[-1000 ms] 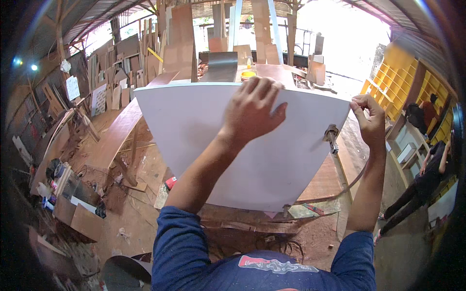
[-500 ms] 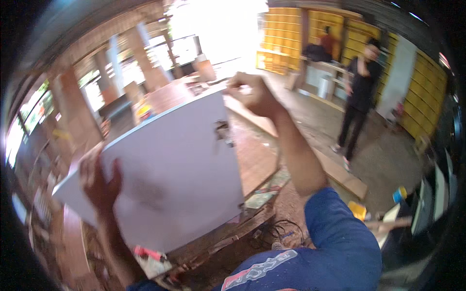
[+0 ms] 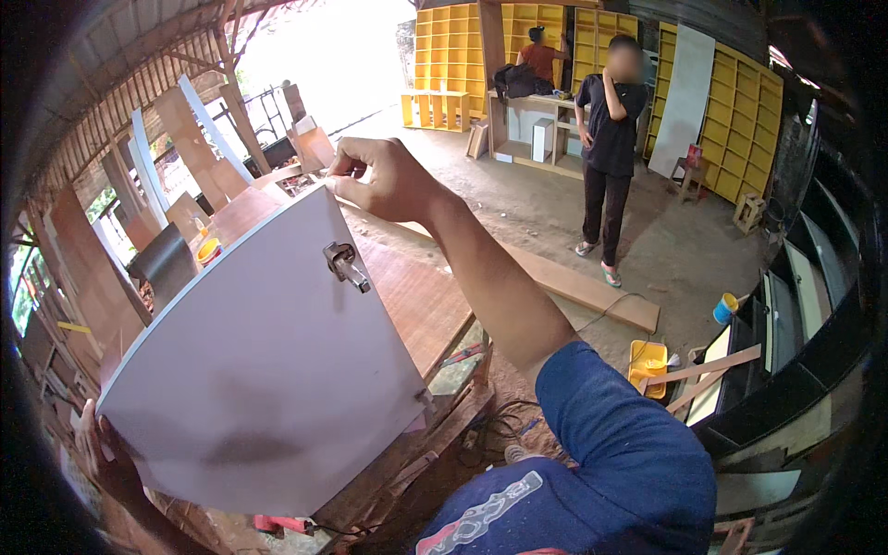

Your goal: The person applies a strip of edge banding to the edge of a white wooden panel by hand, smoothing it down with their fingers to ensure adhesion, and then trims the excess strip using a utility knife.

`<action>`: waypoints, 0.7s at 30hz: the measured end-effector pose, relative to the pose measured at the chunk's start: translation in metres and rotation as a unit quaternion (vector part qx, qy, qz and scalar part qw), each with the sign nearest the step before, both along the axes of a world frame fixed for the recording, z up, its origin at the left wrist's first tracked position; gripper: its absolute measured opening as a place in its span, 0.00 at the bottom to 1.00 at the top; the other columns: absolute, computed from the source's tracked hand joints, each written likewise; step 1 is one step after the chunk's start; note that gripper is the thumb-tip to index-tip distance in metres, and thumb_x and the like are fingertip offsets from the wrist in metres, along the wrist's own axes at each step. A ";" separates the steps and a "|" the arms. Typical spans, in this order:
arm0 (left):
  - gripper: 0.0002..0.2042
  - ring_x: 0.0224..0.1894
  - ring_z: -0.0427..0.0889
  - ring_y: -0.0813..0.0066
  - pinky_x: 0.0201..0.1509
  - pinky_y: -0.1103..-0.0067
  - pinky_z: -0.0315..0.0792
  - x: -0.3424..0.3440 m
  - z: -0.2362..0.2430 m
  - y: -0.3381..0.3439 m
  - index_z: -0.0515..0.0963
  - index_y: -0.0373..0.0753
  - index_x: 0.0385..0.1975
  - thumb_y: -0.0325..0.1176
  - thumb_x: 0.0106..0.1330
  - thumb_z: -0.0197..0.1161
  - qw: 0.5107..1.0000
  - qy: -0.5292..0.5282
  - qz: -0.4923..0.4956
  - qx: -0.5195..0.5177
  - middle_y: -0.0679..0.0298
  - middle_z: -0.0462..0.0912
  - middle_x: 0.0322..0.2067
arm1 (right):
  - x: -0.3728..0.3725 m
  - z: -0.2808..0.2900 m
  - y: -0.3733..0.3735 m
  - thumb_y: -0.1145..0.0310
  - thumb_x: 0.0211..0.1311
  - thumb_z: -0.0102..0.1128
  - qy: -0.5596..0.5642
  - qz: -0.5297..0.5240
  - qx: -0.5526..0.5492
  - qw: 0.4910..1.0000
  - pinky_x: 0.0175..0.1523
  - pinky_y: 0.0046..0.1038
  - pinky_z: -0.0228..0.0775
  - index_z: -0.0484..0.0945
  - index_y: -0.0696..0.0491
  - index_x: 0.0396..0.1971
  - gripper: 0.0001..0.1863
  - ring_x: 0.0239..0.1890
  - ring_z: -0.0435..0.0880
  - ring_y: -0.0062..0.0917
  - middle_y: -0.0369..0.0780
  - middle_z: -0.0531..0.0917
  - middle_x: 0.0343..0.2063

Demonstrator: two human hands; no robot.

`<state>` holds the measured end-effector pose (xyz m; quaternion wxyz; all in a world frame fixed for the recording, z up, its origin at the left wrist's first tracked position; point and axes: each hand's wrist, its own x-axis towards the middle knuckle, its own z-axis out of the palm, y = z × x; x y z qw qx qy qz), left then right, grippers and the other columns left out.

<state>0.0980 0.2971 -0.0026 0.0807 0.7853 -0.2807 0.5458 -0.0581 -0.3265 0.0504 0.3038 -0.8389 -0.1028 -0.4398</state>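
Observation:
A white cabinet door (image 3: 250,361) stands tilted on edge in front of me, with a metal hinge (image 3: 346,266) near its upper right corner and a second hinge (image 3: 425,400) lower on that side. A pale strip (image 3: 199,268) runs along its top edge. At the door's far left corner my left hand (image 3: 109,461) grips the edge, partly hidden by the panel. My right hand (image 3: 384,182) is at the upper right corner, thumb and forefinger pinched together; what lies between them is too small to make out.
Beneath the door is a wooden workbench (image 3: 412,287). A red-handled tool (image 3: 282,524) lies below it. A person (image 3: 610,120) in black stands to the right, another (image 3: 538,57) farther back. A long plank (image 3: 592,291), a yellow tray (image 3: 647,363) and a blue-yellow can (image 3: 726,307) are on the floor.
My left hand has slid from the door's face and top edge down to its left corner. The view has swung, shifting door and right hand left in the picture; the right hand stays pinched.

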 end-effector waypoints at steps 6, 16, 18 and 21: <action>0.19 0.62 0.84 0.63 0.68 0.70 0.74 0.021 -0.002 0.066 0.81 0.37 0.64 0.41 0.84 0.57 0.987 0.129 0.003 -0.097 0.56 0.86 0.59 | 0.019 0.015 0.044 0.64 0.65 0.67 -0.113 0.077 -0.106 0.985 0.54 0.39 0.83 0.89 0.60 0.40 0.14 0.41 0.92 0.41 0.50 0.91 0.36; 0.21 0.69 0.77 0.67 0.76 0.70 0.67 0.056 -0.029 0.128 0.80 0.32 0.65 0.41 0.84 0.57 0.925 0.180 -0.190 -0.276 0.55 0.81 0.66 | 0.024 0.006 0.056 0.61 0.73 0.67 -0.038 0.058 -0.095 0.993 0.40 0.38 0.79 0.88 0.58 0.34 0.14 0.29 0.89 0.35 0.46 0.88 0.25; 0.21 0.70 0.76 0.67 0.77 0.70 0.66 0.066 -0.041 0.125 0.79 0.32 0.66 0.41 0.84 0.57 0.856 0.198 -0.213 -0.426 0.56 0.80 0.67 | 0.024 0.007 0.055 0.61 0.74 0.66 -0.012 0.058 -0.091 0.994 0.40 0.40 0.79 0.87 0.59 0.32 0.16 0.29 0.89 0.37 0.47 0.88 0.25; 0.21 0.71 0.75 0.67 0.78 0.70 0.64 0.075 -0.061 0.116 0.79 0.32 0.67 0.40 0.84 0.58 0.828 0.147 -0.249 -0.480 0.57 0.80 0.68 | 0.024 0.008 0.054 0.60 0.74 0.66 0.018 0.044 -0.091 0.995 0.40 0.40 0.78 0.87 0.58 0.32 0.16 0.29 0.89 0.36 0.47 0.88 0.25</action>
